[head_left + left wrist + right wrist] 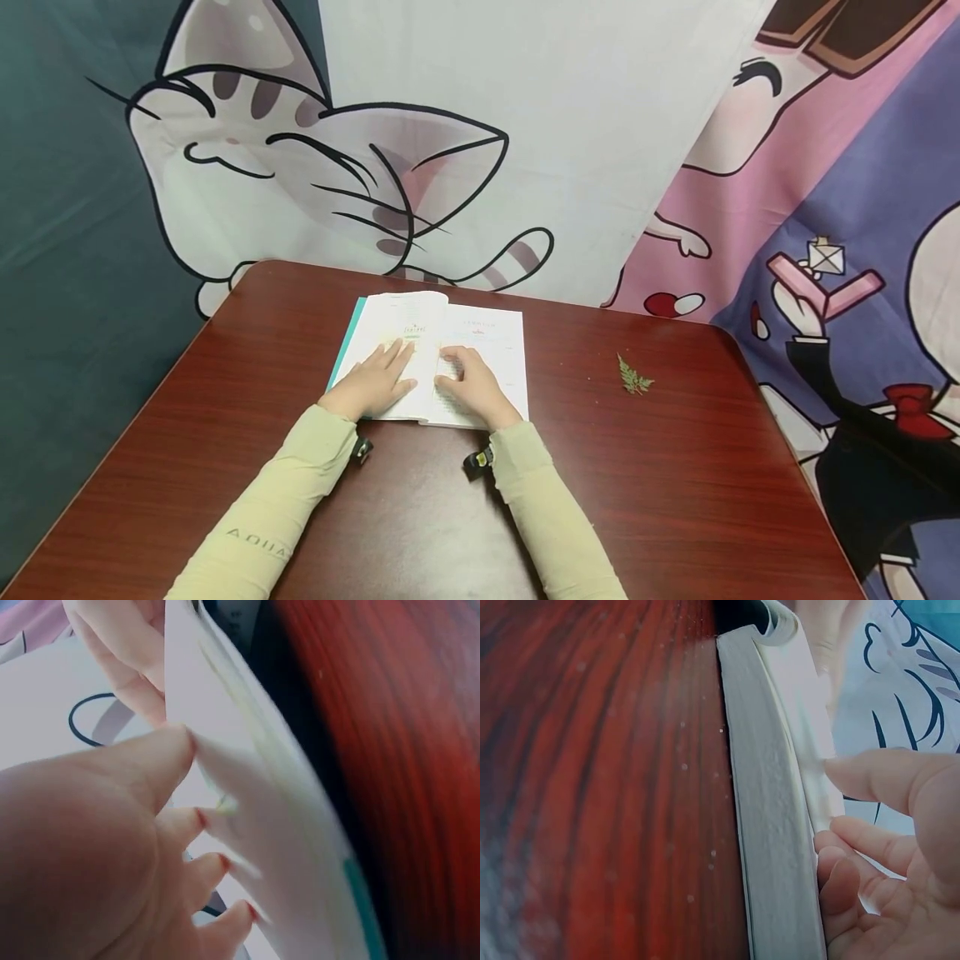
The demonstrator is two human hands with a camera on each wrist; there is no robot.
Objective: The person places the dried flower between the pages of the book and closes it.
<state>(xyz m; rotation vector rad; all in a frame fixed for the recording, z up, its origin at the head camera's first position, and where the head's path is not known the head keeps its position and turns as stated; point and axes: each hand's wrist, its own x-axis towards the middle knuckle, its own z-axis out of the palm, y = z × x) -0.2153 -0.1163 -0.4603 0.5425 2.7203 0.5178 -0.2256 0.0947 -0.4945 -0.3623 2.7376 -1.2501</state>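
An open book [498,333] with a teal cover edge lies on the table. My left hand [375,382] rests on the left page, fingers spread and pointing up the page. In the left wrist view, the fingertips of the left hand [90,840] touch the white page [262,825]. Over the right page, close to the gutter, is my right hand [474,387], thumb and forefinger bent in a C shape. The right wrist view shows the right hand [900,862] with its fingertips at the page surface, above the thick page block [772,810].
A small green fern-like leaf [634,377] lies on the reddish-brown table [675,475], right of the book. Behind the table hangs a cloth [585,125] printed with a cartoon cat and figures. Each wrist carries a small black camera [476,463].
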